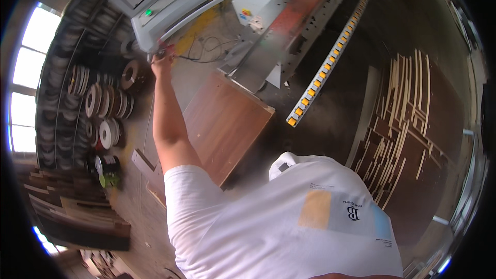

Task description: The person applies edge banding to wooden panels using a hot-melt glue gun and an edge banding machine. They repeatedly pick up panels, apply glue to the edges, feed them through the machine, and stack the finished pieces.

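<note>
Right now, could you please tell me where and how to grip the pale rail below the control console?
Probably at mid-length, from the person's side: the pale rail is slim there and seems to stand off the control console. Its lower-left end is near the left hand.

On the floor [138, 196], a looped dark cable [199, 61] lies beyond the brown panel [222, 119]; left of the panel, a rack [56, 129] holds many disc-shaped rolls [48, 119].
</note>
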A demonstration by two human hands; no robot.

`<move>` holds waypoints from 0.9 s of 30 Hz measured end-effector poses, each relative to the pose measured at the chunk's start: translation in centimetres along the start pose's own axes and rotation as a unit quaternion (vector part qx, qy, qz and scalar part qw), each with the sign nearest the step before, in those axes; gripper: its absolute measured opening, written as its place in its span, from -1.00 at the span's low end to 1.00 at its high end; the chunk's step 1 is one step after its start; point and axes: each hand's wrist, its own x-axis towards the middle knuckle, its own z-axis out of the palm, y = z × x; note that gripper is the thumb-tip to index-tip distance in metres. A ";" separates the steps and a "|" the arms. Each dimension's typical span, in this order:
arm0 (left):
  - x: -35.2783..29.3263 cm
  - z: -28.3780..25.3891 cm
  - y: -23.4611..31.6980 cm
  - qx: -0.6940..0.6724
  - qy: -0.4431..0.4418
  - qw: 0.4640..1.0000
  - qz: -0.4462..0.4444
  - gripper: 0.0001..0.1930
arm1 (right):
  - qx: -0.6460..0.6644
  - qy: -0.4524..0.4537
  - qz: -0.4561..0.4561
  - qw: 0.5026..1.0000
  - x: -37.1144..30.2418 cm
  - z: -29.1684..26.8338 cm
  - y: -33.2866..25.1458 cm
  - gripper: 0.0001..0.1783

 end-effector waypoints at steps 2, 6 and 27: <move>2.1 0.6 -1.0 -0.035 0.012 0.997 -0.066 -0.89 | 0.016 0.013 0.014 1.000 -1.6 0.7 1.4 -0.58; 5.4 -1.9 -5.4 -0.089 -0.013 0.985 -0.146 -0.75 | 0.023 0.024 0.032 0.999 -2.9 1.1 3.9 -0.56; -33.2 28.4 5.5 -0.177 -0.105 0.977 -0.054 -0.87 | 0.404 0.208 0.061 0.889 1.7 -11.7 -5.9 -0.74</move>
